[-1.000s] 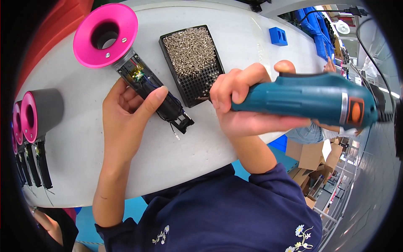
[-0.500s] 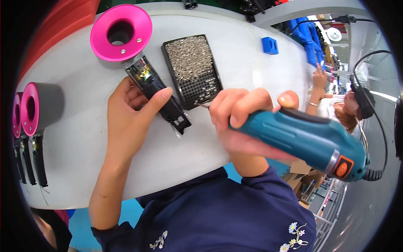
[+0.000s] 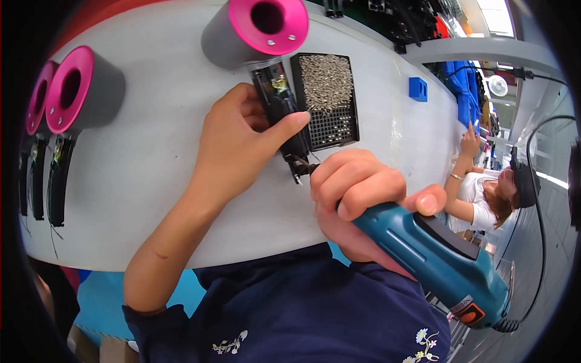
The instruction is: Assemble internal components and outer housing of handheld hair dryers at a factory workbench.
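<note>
My left hand is wrapped round the black handle of a partly assembled hair dryer. The dryer has a grey barrel with a pink end ring, and its handle is uncovered, with electronics showing inside. In my right hand is a teal electric screwdriver, gripped near its front with the thumb near the black lever. Its tip meets the lower end of the handle; whether a screw is on the bit cannot be made out. Just beyond the handle lies a black screw tray, full of small silver screws at its far part.
More hair dryers with uncovered handles stand at the left table edge. A small blue block lies at the far right. The screwdriver's black cord loops up on the right. Beyond it a co-worker reaches toward blue bins.
My right hand has brought the screwdriver leftward and down to the handle's lower end. The view has shifted, so the table items appear further right; my left hand keeps its hold.
</note>
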Demonstrator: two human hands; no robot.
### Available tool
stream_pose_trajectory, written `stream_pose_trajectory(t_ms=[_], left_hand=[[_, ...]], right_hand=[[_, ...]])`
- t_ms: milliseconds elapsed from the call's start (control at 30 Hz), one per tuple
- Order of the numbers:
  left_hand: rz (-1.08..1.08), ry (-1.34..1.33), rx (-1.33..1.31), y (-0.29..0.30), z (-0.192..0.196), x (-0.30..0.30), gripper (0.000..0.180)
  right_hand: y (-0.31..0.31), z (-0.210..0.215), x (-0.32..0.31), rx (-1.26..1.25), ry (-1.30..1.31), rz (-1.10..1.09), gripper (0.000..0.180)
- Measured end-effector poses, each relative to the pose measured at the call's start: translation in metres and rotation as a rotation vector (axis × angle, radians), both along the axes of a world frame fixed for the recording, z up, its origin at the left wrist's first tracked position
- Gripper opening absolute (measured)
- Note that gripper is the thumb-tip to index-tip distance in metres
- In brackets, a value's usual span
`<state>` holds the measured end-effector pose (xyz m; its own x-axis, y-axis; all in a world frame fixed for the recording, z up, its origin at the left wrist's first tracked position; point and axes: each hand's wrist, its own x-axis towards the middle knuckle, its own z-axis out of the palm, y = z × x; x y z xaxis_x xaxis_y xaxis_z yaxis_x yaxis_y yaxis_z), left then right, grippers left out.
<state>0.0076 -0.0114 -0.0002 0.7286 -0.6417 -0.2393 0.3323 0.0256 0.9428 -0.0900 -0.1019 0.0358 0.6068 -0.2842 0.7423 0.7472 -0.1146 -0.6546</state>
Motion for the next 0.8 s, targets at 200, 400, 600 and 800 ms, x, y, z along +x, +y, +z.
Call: stream_pose_trajectory(t_ms=[200,400,600,800], left_hand=[[-0.026,-0.031,0.045,0.004,0.001,-0.001,0.038],[0.001,-0.557,0.374,0.038,0.029,0.004,0.03],[-0.208,-0.97,0.19,0.042,0.038,-0.008,0.031],[-0.276,-0.939,0.106,0.04,0.026,-0.012,0.016]], right_hand=[[0.005,0.009,-0.001,0.006,-0.056,-0.017,0.071],[-0.005,0.017,-0.005,0.029,-0.063,-0.046,0.07],[-0.002,0.026,-0.005,0.153,-0.088,-0.005,0.067],[0.0,0.024,-0.004,0.156,-0.094,0.014,0.065]])
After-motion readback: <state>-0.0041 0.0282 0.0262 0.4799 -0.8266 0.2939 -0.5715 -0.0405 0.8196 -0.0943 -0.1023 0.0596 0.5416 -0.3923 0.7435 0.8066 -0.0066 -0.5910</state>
